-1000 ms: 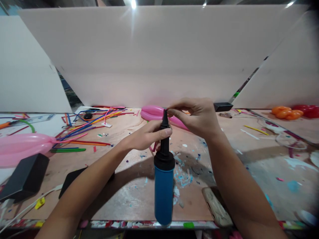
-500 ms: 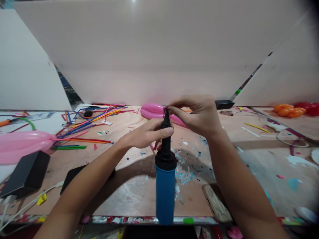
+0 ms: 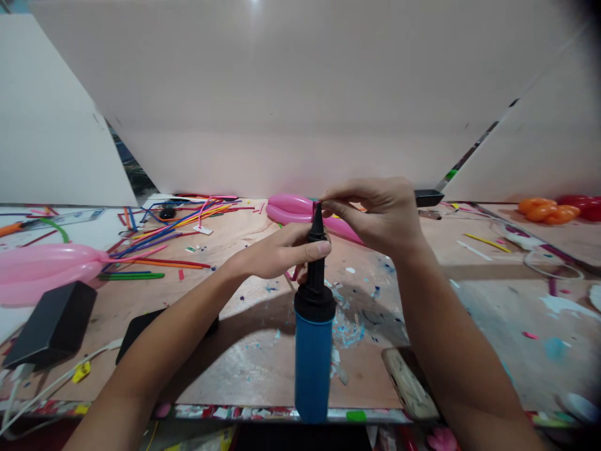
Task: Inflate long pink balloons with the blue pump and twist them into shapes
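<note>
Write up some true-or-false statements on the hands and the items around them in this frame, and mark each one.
1. The left hand is wrapped around the black neck of the pump. True.
2. The pump's barrel is red. False: it is blue.
3. The fingertips of the right hand are at the tip of the pump's nozzle. True.
4. The orange balloons lie on the left side of the table. False: they lie on the right side, beside the red balloons.
5. A white plug is at the near end of the black box on the left. True.
</note>
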### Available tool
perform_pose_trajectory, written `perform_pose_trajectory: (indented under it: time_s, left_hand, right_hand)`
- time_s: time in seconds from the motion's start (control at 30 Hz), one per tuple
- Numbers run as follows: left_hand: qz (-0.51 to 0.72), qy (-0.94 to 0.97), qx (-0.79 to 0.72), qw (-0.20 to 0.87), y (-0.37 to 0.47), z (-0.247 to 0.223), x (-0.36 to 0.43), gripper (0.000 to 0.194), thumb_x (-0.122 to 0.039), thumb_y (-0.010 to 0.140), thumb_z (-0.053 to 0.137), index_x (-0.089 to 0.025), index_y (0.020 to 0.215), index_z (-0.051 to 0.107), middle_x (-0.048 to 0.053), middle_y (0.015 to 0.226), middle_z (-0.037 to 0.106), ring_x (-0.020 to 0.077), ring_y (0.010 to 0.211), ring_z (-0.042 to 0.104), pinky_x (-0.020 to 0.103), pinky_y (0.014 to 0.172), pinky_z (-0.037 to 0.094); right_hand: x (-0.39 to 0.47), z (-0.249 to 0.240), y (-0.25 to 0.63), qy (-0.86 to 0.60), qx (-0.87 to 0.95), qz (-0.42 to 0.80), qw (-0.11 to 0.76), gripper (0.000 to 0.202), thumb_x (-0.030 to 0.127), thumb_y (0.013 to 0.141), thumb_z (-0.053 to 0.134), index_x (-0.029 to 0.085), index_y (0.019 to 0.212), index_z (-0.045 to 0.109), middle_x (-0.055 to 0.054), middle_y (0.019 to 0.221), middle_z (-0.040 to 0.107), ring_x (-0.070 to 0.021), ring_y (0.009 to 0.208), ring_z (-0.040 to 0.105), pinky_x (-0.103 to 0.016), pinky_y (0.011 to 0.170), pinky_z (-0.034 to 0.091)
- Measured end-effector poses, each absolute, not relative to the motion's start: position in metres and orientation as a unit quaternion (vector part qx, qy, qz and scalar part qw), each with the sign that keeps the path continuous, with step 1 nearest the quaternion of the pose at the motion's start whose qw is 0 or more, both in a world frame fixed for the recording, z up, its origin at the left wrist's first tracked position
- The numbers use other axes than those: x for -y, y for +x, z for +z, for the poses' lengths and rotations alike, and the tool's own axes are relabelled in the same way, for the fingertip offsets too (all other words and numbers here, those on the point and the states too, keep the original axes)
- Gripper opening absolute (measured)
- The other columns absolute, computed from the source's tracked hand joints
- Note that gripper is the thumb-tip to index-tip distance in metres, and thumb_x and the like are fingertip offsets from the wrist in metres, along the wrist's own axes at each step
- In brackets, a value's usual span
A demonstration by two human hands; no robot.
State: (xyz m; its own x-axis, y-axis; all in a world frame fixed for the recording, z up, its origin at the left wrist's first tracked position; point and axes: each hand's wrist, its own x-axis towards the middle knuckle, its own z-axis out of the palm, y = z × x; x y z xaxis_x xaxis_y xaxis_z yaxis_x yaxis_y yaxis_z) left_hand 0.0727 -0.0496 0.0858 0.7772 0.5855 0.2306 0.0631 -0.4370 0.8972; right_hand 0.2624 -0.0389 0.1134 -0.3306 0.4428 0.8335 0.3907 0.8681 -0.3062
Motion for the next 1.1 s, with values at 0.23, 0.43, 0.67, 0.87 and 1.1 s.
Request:
perform_pose_trajectory:
  time_s: [0.23, 0.43, 0.67, 0.87, 1.1]
  left_hand:
    - [0.242, 0.796, -0.205, 0.515, 0.071, 0.084, 0.049, 0.044, -0.059, 0.088, 0.053, -0.015, 0.08, 0.054, 0.002, 0.066, 0.057, 0.0125, 0.059, 0.059, 0.024, 0.051, 0.05]
    - [0.37, 0.755, -0.264, 0.473, 0.058, 0.093, 0.044, 0.043, -0.056, 0.089, 0.053, -0.014, 0.079, 0.056, 0.003, 0.065, 0.062, 0.0107, 0.052, 0.062, 0.021, 0.048, 0.051]
    - [0.54, 0.756, -0.287, 0.234, 0.061, 0.099, 0.057, 0.019, -0.032, 0.081, 0.071, -0.014, 0.086, 0.067, 0.002, 0.069, 0.068, 0.0101, 0.058, 0.065, 0.018, 0.052, 0.053]
    - [0.585, 0.775, -0.236, 0.041, 0.068, 0.099, 0.063, 0.008, -0.02, 0.082, 0.067, -0.014, 0.087, 0.067, 0.003, 0.079, 0.069, 0.0072, 0.063, 0.062, 0.016, 0.055, 0.052]
    - [0.575, 0.789, -0.216, -0.012, 0.065, 0.097, 0.064, 0.011, -0.013, 0.082, 0.064, -0.016, 0.093, 0.065, 0.002, 0.083, 0.067, 0.0071, 0.067, 0.059, 0.016, 0.055, 0.05]
  right_hand:
    - [0.04, 0.115, 0.264, -0.254, 0.834, 0.019, 0.489, 0.011, 0.021, 0.085, 0.066, 0.026, 0.085, 0.075, 0.001, 0.08, 0.075, -0.0141, 0.072, 0.07, -0.025, 0.068, 0.056]
    - [0.046, 0.116, 0.26, -0.263, 0.843, 0.059, 0.465, 0.01, 0.022, 0.085, 0.065, 0.024, 0.083, 0.074, 0.001, 0.076, 0.074, -0.014, 0.069, 0.069, -0.026, 0.068, 0.057]
    - [0.049, 0.116, 0.263, -0.273, 0.832, 0.105, 0.471, 0.006, 0.027, 0.082, 0.069, 0.024, 0.08, 0.074, -0.001, 0.076, 0.074, -0.0154, 0.068, 0.069, -0.028, 0.066, 0.058]
    - [0.049, 0.114, 0.259, -0.25, 0.827, 0.115, 0.491, 0.005, 0.029, 0.082, 0.07, 0.026, 0.081, 0.074, 0.0, 0.074, 0.073, -0.016, 0.068, 0.069, -0.03, 0.066, 0.059]
    - [0.051, 0.113, 0.258, -0.241, 0.824, 0.12, 0.499, 0.008, 0.032, 0.083, 0.07, 0.025, 0.084, 0.074, 0.0, 0.074, 0.073, -0.015, 0.067, 0.07, -0.028, 0.065, 0.058]
